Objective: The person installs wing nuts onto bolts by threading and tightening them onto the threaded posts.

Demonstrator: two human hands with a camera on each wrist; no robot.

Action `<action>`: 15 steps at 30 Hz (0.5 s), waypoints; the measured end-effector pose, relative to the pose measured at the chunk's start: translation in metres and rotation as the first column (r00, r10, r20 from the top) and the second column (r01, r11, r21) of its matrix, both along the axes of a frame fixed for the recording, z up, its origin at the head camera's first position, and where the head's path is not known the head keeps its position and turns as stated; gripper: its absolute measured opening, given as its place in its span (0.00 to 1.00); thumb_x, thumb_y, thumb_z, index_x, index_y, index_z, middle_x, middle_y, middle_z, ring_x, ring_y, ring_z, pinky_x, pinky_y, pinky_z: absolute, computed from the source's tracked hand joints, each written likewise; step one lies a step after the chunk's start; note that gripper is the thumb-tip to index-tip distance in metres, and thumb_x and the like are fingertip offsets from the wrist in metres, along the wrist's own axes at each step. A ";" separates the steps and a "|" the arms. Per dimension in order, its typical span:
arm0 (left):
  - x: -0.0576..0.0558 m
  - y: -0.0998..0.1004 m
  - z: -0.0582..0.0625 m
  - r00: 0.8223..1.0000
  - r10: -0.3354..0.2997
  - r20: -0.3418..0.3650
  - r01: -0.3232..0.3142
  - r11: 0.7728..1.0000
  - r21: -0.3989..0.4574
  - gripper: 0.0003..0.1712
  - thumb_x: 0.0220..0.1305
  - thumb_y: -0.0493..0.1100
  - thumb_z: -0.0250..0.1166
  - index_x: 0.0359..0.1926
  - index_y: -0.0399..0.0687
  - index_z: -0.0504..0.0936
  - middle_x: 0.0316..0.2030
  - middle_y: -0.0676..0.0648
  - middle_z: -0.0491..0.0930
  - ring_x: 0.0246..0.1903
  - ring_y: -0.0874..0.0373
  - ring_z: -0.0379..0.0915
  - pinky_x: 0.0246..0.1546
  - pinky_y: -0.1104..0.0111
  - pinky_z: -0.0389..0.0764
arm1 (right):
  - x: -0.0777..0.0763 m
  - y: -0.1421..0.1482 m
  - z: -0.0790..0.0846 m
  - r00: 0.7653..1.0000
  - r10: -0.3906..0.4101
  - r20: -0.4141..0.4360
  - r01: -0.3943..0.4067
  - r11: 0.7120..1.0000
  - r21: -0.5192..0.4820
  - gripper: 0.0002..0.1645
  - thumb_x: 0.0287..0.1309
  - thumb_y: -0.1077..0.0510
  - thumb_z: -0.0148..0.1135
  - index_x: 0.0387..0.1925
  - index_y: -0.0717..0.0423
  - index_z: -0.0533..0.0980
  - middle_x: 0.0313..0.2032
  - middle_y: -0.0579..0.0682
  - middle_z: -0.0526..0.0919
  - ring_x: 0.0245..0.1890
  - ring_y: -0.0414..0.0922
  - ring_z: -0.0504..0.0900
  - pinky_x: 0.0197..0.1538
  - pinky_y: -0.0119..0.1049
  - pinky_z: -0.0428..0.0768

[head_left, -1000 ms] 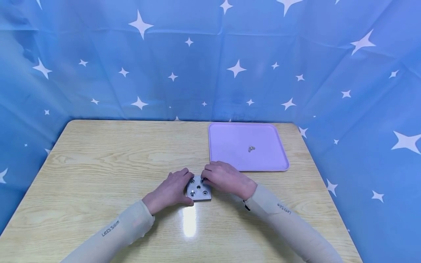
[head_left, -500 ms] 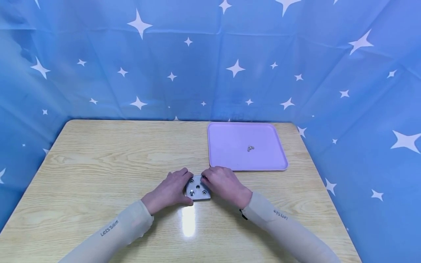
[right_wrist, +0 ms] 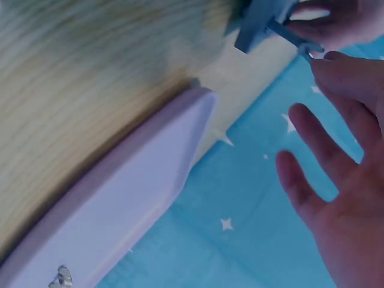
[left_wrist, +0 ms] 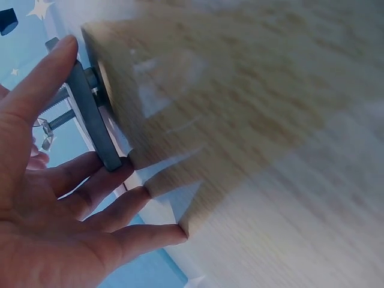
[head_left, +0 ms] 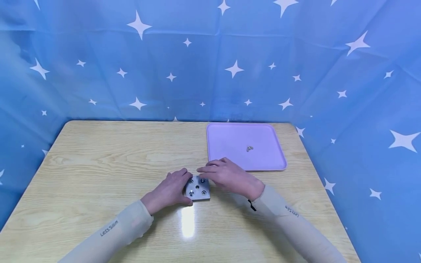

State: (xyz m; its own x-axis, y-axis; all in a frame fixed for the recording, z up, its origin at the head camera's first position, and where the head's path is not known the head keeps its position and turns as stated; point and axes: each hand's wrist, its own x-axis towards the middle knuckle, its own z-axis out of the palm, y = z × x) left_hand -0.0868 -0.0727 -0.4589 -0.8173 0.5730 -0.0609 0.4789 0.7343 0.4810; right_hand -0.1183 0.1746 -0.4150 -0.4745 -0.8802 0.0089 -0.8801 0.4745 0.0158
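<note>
L sleeve [head_left: 115, 233] reads "Let's S…m" w/ mid ltrs blurry; R sleeve [head_left: 292, 226] "Let's", rest unclear.

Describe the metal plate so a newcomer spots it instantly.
On the wood-grain table, find the purple tray at the back right. Just off its near-left corner, the person's left hand grips the metal plate. It alone is flat, squarish metal with round holes and upright bolts.

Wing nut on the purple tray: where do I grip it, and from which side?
Probably pinch the wing nut by its two wings, from above: they stick out, offering the easiest hold. It lies low inside the purple tray, whose raised rim could hinder a sideways approach. The right hand is nearer, so bring it over the near side.
</note>
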 end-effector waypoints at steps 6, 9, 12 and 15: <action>0.000 0.001 -0.001 1.000 0.004 0.003 -0.004 1.000 -0.005 0.45 0.40 0.53 0.87 0.56 0.38 0.78 0.42 0.49 0.74 0.41 0.55 0.72 0.44 0.47 0.77 | 0.000 -0.005 -0.008 0.999 0.002 -0.049 -0.003 0.999 -0.039 0.19 0.64 0.57 0.71 0.56 0.41 0.84 0.60 0.38 0.83 0.59 0.43 0.78 0.58 0.46 0.74; 0.000 0.000 -0.002 1.000 0.006 -0.002 -0.006 1.000 -0.007 0.45 0.40 0.53 0.87 0.56 0.38 0.78 0.42 0.49 0.74 0.41 0.55 0.71 0.43 0.48 0.76 | -0.001 -0.007 -0.012 0.997 -0.002 -0.071 -0.005 0.995 -0.098 0.14 0.63 0.56 0.73 0.51 0.43 0.87 0.54 0.40 0.86 0.57 0.43 0.79 0.58 0.46 0.74; 0.000 0.000 -0.002 1.000 0.005 -0.006 -0.005 1.000 -0.005 0.44 0.40 0.53 0.87 0.56 0.39 0.78 0.42 0.49 0.74 0.41 0.55 0.71 0.43 0.49 0.76 | -0.002 -0.011 -0.016 0.996 -0.015 -0.089 0.002 0.990 -0.139 0.11 0.62 0.55 0.74 0.46 0.45 0.87 0.48 0.41 0.87 0.55 0.43 0.80 0.58 0.45 0.75; 0.000 0.000 -0.002 1.000 0.003 -0.004 -0.003 1.000 -0.006 0.44 0.40 0.53 0.87 0.56 0.38 0.78 0.42 0.49 0.74 0.41 0.55 0.71 0.43 0.49 0.76 | -0.002 -0.014 -0.018 0.994 -0.044 -0.096 0.029 0.988 -0.153 0.08 0.63 0.53 0.73 0.42 0.47 0.87 0.44 0.42 0.86 0.52 0.43 0.80 0.56 0.44 0.76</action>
State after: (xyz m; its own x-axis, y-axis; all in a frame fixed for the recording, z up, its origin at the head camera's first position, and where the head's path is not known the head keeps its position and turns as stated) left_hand -0.0865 -0.0725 -0.4604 -0.8191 0.5703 -0.0611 0.4788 0.7385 0.4748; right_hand -0.1198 0.1604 -0.4330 -0.4965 -0.8472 0.1893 -0.8597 0.5100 0.0276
